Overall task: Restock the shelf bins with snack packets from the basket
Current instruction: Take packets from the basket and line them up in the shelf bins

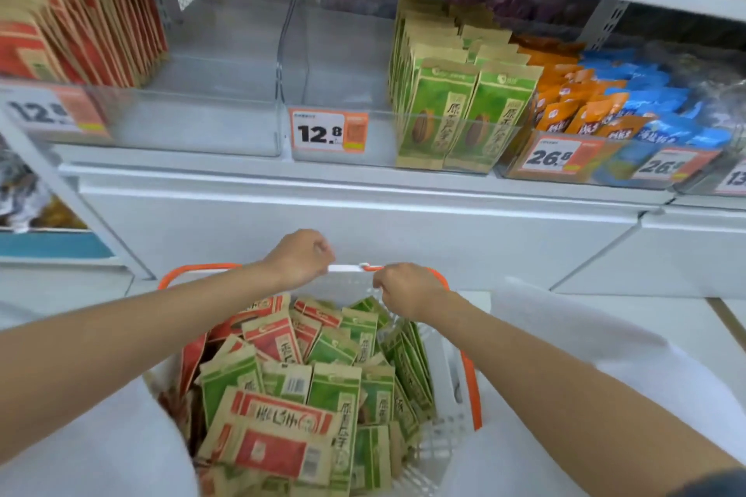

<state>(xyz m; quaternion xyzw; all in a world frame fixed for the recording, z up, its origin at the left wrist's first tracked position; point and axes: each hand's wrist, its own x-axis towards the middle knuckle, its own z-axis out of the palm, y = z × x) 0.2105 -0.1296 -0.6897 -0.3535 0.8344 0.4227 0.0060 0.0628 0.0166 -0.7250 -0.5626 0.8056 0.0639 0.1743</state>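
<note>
A white basket with an orange rim (470,375) sits low in front of me, heaped with several red and green snack packets (298,387). My left hand (300,256) and my right hand (407,286) both grip the basket's white handle (347,267) at its far edge. Above on the shelf, a clear bin (226,101) holds red packets (76,32) at its left and is bare on the right. The neighbouring clear bin (343,93) holds green packets (452,93) on its right side, with bare room on the left.
Orange packets (573,109) and blue packets (654,109) fill bins further right. Price tags reading 12.8 (327,131) and 26.8 (555,157) hang on the bin fronts. A white shelf ledge (363,206) runs below the bins, and another shelf lies above.
</note>
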